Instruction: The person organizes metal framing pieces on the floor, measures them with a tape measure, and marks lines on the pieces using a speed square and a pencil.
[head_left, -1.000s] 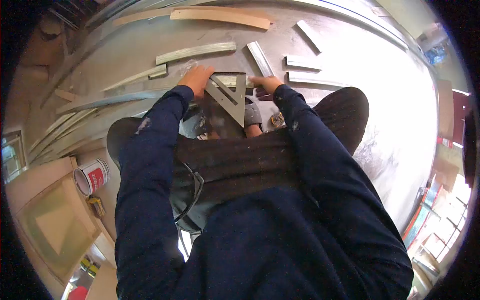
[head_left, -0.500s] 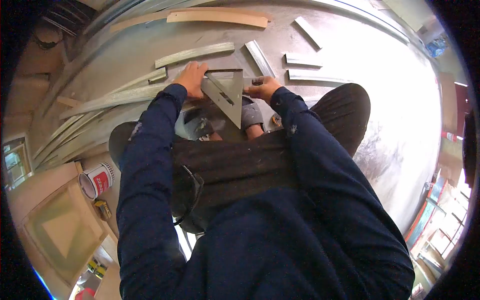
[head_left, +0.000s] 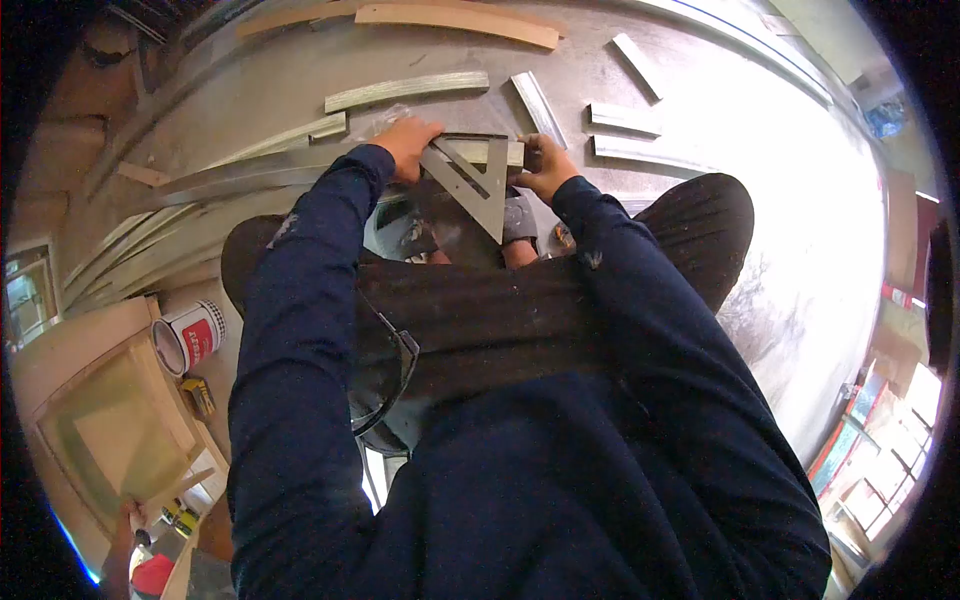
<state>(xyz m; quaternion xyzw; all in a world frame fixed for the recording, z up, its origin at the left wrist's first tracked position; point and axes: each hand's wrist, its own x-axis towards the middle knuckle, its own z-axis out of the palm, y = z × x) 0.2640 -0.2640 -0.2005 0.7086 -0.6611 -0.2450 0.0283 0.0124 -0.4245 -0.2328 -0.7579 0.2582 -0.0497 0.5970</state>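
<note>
Right, the grey metal set square [head_left: 492, 212] is out in front of the knees, in the middle, its wide edge far and its point coming near, above the sandalled feet [head_left: 520, 222]. A pale metal strip [head_left: 514, 153] shows at its far edge, running left to right. Left hand [head_left: 406, 148] is on the far left corner of the square, fingers bent over it; right hand [head_left: 546, 168] is at the right end of the strip, fingers curled, though whether they pinch it I can't tell. The hands are apart, with the square between them

Going outward, a ribbed metal length [head_left: 405, 92] lies just beyond, on the far side, and a short channel [head_left: 540, 110] slants to its right. Further right there are two short pieces, one [head_left: 625, 120] beyond the other [head_left: 650, 154], and a slanted one [head_left: 637, 67] farther off. Far away lies a wooden strip [head_left: 455, 24], while long metal profiles [head_left: 240, 181] spread left across the floor [head_left: 790, 210]. Near left, a white and red bucket [head_left: 190, 338] lies tipped beside a yellow and black item [head_left: 198, 398], and past them another person's hand [head_left: 129, 518] shows at the wooden frame [head_left: 118, 430]
</note>
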